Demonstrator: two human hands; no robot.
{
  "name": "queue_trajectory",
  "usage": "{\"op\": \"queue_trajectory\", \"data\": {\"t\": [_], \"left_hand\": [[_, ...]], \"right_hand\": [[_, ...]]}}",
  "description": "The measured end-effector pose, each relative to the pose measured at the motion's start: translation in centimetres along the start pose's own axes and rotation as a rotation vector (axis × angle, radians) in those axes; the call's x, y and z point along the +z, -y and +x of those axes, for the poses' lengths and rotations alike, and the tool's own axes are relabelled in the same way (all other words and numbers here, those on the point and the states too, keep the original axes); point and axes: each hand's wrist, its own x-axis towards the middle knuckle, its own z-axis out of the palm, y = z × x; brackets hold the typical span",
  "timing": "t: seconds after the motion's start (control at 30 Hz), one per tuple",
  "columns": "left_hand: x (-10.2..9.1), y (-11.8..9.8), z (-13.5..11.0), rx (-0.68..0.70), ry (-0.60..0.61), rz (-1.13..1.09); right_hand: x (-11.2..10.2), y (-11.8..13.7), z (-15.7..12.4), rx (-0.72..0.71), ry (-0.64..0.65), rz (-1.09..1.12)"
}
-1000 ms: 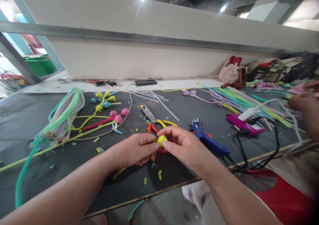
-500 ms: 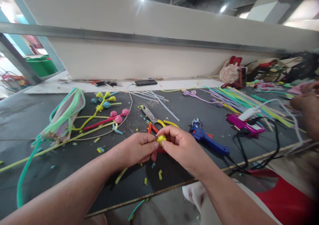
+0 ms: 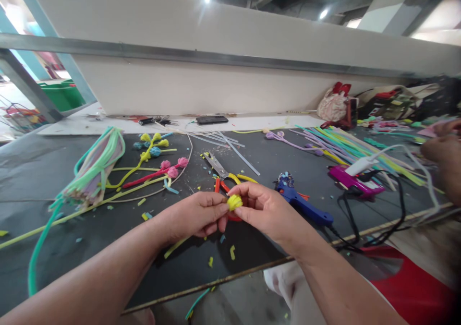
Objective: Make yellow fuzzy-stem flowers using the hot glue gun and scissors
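A small ribbed yellow flower bud (image 3: pixel 235 202) is held just above the dark table, near its front edge. My left hand (image 3: pixel 205 214) pinches the bud's left side between thumb and fingertips. From the other side, my right hand (image 3: pixel 264 212) has its thumb and forefinger closed on the same bud, the other fingers curled. Partly hidden behind my hands lies a pair of snips (image 3: pixel 217 165) with metal jaws; orange and yellow handle parts show beside it. To the right rests a blue glue gun (image 3: pixel 302 205) with a clogged, speckled nozzle end.
Finished fuzzy stems with yellow, blue and pink buds (image 3: pixel 158 157) lie left, beside a tied bundle of pale strips (image 3: pixel 95 166). Coloured strips (image 3: pixel 345 147) and a purple power socket (image 3: pixel 355 181) with cables are right. Offcuts (image 3: pixel 232 253) litter the front. Another person's hand (image 3: pixel 444 147) shows far right.
My right fingers have opened slightly from the yellow bud, so more of it shows. Both hands stay in nearly the same place; the view has shifted a little.
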Motion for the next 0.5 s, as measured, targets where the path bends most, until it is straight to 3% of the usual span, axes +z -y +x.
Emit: {"op": "queue_trajectory", "data": {"t": [0.13,0.33,0.5], "left_hand": [[0.3,-0.1,-0.1,-0.016,-0.081,0.137],[0.9,-0.7,0.0,0.221,-0.29,0.611],[1.2,-0.8,-0.2,0.227,-0.283,0.587]], "right_hand": [[-0.2,0.1,0.2,0.003,-0.038,-0.013],[0.0,-0.2,0.4,-0.005,-0.028,-0.031],[0.0,-0.1,0.5,-0.016,-0.013,-0.045]]}}
